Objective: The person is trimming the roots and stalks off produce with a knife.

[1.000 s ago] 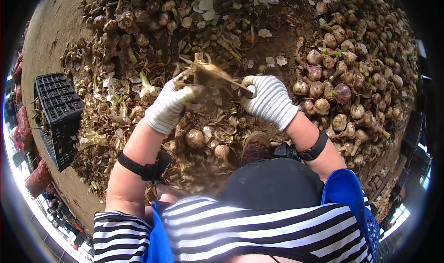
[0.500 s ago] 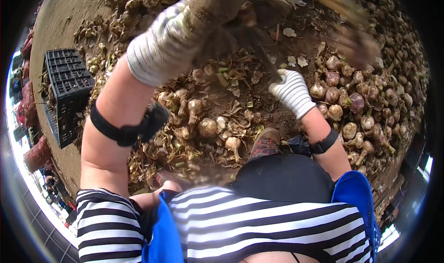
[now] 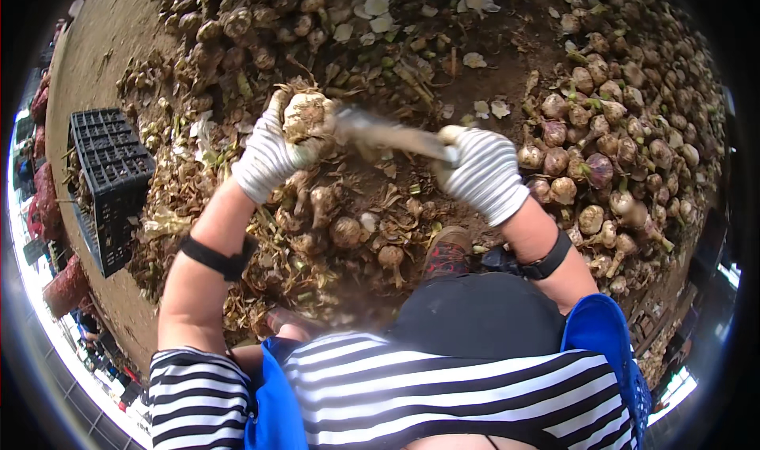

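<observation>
In a white striped glove, my left hand (image 3: 269, 151) is closed round a garlic bulb (image 3: 307, 117), whose root side faces up with stringy roots at its top edge. My right hand (image 3: 483, 169), gloved alike, grips the handle end of a knife (image 3: 396, 136). Motion smears the blade, which points left; its tip lies close to the bulb's right side, and I cannot tell whether they touch. Below both hands, loose garlic bulbs (image 3: 346, 231) lie among dry peelings and cut stalks.
A large heap of garlic bulbs (image 3: 625, 141) spreads along the right. More bulbs (image 3: 237, 22) lie at the far left. A black plastic crate (image 3: 115, 153) stands on the left, with red sacks (image 3: 67, 285) beyond it. My boot (image 3: 449, 252) is on the ground below my right hand.
My left hand has come down and nearer, and the bulb in it now shows plainly. My right hand has moved slightly left, turning the knife toward the bulb. A blurred thing at upper right is gone.
</observation>
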The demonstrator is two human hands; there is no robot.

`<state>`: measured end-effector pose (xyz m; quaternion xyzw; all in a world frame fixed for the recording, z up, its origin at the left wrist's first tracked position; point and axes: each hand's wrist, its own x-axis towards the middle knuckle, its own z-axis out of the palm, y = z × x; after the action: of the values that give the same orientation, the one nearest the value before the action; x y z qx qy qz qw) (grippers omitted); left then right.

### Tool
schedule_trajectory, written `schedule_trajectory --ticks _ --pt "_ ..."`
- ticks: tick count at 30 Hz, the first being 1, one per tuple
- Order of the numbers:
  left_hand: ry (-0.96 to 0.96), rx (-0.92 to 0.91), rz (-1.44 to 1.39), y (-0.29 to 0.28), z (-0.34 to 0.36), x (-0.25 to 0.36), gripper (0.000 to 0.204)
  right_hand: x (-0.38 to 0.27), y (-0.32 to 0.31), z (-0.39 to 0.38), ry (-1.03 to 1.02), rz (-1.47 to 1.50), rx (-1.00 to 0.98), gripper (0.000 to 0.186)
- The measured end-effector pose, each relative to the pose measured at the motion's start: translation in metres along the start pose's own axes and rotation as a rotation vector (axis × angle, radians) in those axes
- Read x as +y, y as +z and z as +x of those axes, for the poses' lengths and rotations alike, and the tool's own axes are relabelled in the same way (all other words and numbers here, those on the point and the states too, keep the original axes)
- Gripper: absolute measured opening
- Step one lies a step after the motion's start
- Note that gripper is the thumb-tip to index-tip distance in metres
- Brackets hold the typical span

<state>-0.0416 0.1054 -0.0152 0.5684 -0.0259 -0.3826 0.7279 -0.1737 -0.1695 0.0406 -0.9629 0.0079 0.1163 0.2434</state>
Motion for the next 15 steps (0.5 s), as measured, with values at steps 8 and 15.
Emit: schedule_trajectory --ticks 8,15 --pt "-0.36 -0.034 -0.957 0.062 0.0 -0.013 0.042 -0.027 -0.009 -0.004 -0.152 -0.052 0.04 0.017" --pt "0.049 -0.056 -0.039 0.097 -0.02 -0.012 0.039 0.003 0.025 -0.005 -0.225 -0.056 0.223 0.008"
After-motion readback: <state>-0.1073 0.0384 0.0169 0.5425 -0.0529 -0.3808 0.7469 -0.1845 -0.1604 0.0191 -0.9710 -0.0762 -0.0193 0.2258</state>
